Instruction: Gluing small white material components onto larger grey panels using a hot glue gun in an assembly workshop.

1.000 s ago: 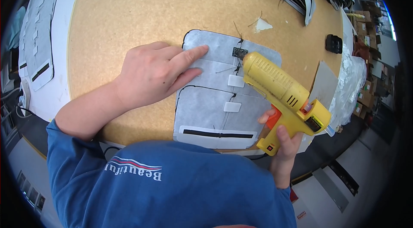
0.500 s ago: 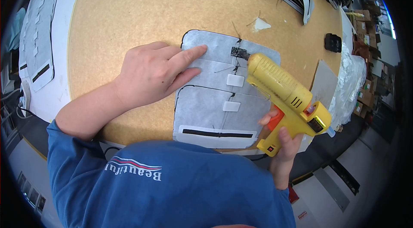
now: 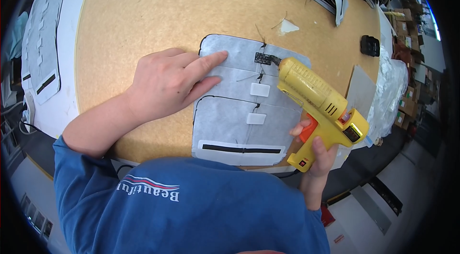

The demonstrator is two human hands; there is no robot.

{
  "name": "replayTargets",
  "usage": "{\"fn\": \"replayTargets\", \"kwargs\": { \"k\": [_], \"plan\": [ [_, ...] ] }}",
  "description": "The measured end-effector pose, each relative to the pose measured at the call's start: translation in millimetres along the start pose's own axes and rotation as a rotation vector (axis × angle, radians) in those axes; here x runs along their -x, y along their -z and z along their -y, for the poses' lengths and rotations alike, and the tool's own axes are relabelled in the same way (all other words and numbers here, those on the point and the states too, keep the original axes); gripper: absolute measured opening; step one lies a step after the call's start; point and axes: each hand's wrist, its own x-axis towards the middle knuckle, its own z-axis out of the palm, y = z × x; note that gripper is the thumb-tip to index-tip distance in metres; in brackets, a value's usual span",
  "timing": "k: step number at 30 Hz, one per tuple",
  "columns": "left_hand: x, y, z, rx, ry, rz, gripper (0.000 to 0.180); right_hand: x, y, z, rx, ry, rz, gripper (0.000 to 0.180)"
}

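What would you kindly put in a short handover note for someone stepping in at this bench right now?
Left hand: flat on the grey fabric panel, fingers pressing its upper left corner, holding nothing.
Right hand: gripping the yellow glue gun, finger on the orange trigger, nozzle at the small black patch near the panel's top edge.
Panel lies on the cork-coloured table, near its front edge.
Done: two white tabs sit along the middle seam.
Left: whether glue is on the black patch cannot be told.
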Motion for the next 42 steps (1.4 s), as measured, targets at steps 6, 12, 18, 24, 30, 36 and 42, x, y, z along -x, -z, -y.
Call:
{"fn": "replayTargets", "kwargs": {
  "k": [6,12,18,24,30,36,42],
  "plan": [
    [0,1,-1,-0.008,0.012,-0.007,0.038,0,-1,-2,-0.034,0.022,-0.011,0.050],
    [1,1,-5,-0.009,0.017,-0.010,0.036,3,0,-5,-0.027,0.032,-0.009,0.049],
    [-4,2,-4,-0.004,0.014,-0.020,0.034,0,-3,1,-0.021,0.041,-0.025,0.050],
    [-9,0,-4,0.041,0.056,-0.062,0.038,3,13,-1,-0.257,0.068,-0.063,0.049],
    [-2,11,-14,0.273,0.252,-0.107,0.051,35,73,-18,-0.756,0.163,-0.459,0.044],
    [12,12,4,0.740,0.359,-0.201,0.057,53,138,-19,-0.790,0.147,-0.549,0.038],
    [17,44,-39,1.624,0.646,-0.267,0.044,52,152,-20,-0.781,0.102,-0.512,0.043]
  ]
}}
